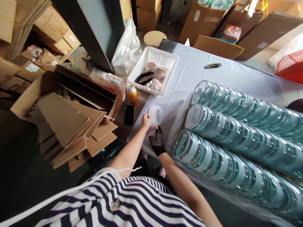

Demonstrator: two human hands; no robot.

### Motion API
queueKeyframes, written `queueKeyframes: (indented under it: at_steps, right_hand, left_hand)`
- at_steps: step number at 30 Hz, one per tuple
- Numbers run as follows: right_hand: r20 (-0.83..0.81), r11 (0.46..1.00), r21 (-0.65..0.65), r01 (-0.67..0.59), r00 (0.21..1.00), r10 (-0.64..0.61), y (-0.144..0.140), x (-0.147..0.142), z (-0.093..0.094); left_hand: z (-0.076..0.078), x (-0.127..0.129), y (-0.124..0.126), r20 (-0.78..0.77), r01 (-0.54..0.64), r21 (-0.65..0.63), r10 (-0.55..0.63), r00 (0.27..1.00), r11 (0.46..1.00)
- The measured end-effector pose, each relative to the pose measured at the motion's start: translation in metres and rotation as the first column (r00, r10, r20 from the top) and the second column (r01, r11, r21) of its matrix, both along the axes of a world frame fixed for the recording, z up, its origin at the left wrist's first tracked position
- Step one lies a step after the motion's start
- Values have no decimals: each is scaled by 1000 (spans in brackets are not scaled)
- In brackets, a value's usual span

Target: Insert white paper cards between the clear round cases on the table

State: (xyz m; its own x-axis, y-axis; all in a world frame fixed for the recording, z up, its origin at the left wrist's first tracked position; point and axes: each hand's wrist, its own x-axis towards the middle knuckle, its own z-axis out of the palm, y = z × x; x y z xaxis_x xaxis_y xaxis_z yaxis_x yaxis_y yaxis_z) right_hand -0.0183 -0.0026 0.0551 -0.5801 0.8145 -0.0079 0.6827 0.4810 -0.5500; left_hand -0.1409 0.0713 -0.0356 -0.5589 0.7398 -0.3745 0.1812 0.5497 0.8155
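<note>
The person stands at the near corner of a table covered with a white cloth (213, 72) and works on one round white disc (155, 115) with printed lettering on its face. The left hand (146, 120), bare, pinches the disc's left edge between thumb and fingers and holds it tilted just above the cloth. The right hand (157, 141), in a dark mesh glove, sits just below the disc with its fingers curled toward the lower rim; whether they grip the disc or only touch it cannot be told.

To the right lie three long rows of the same discs (236, 138), packed on edge in clear plastic wrap. A phone (129, 114) and a small yellow bottle (133, 94) sit just to the left, a white basket (153, 69) beyond them, and a stack of flat cardboard (71, 126) further left.

The step in hand looks like handling a single disc taken apart from the rows. The next move seems to call for a firm two-handed hold.
</note>
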Motion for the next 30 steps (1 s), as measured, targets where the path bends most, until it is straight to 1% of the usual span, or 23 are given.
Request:
queueKeyframes:
  at_steps: [1,2,3,4,5,6,7,8,10,11,13,15,16,18,20,21,23,25,26,27,28,29,30]
  right_hand:
    - [-57,996,11,83,995,-82,-6,4,3]
    - [-122,989,29,147,982,-142,-12,9,10]
    - [-188,980,60,188,967,-174,-16,18,20]
    - [-246,972,101,212,952,-182,-18,27,33]
    - [-293,961,138,238,937,-190,-17,39,47]
    - [-356,946,146,290,907,-223,-15,51,62]
    - [-433,933,101,345,859,-271,-10,64,76]
    - [-510,926,1,377,797,-324,-5,78,88]
    - [-608,899,-261,352,664,-436,3,107,107]
    - [-624,873,-367,320,611,-487,5,123,114]
    - [-624,823,-487,293,542,-562,2,157,121]
    - [-620,798,-527,293,510,-597,-6,197,121]
    - [-616,799,-529,286,517,-594,-11,219,119]
    - [-606,823,-466,324,561,-564,-20,267,111]
    - [-565,845,-311,434,631,-532,-28,316,103]
    - [-528,842,-213,495,667,-525,-32,340,100]
    - [-443,812,-8,583,726,-526,-42,382,95]
    - [-397,788,147,597,766,-506,-56,412,94]
    - [-399,785,183,591,775,-490,-62,423,93]
    - [-411,786,179,592,771,-487,-68,431,93]
    - [-427,780,137,610,747,-509,-71,438,91]
    - [-446,760,65,646,700,-557,-72,446,88]
    - [-466,714,-13,701,627,-624,-72,457,86]
  left_hand:
    - [9,-1,-7,55,-40,69,36,998,997]
    - [20,-3,-14,150,-90,153,67,986,984]
    - [35,-5,-22,273,-148,242,79,959,959]
    - [51,-6,-30,400,-204,325,62,914,923]
    - [70,-6,-37,505,-246,390,17,863,887]
    - [89,-4,-44,570,-259,439,-44,820,860]
    - [109,2,-50,604,-250,476,-107,790,843]
    - [129,11,-56,616,-225,503,-163,771,835]
    - [162,38,-66,623,-159,528,-253,741,834]
    - [174,56,-70,630,-124,530,-292,720,839]
    - [189,98,-80,658,-57,522,-359,662,851]
    - [193,145,-91,690,15,495,-403,602,869]
    - [192,169,-96,699,47,476,-410,586,878]
    - [186,219,-107,701,70,441,-392,596,895]
    - [180,269,-115,693,51,422,-359,625,905]
    - [177,293,-117,692,42,418,-348,633,908]
    - [172,340,-120,695,20,403,-321,643,915]
    - [169,382,-121,706,-6,379,-285,648,925]
    - [168,400,-122,716,-19,359,-263,646,933]
    - [168,417,-123,727,-27,338,-243,643,941]
    - [168,431,-124,739,-22,319,-234,632,947]
    - [169,444,-126,752,-5,306,-239,614,952]
    - [171,456,-127,766,17,301,-252,592,954]
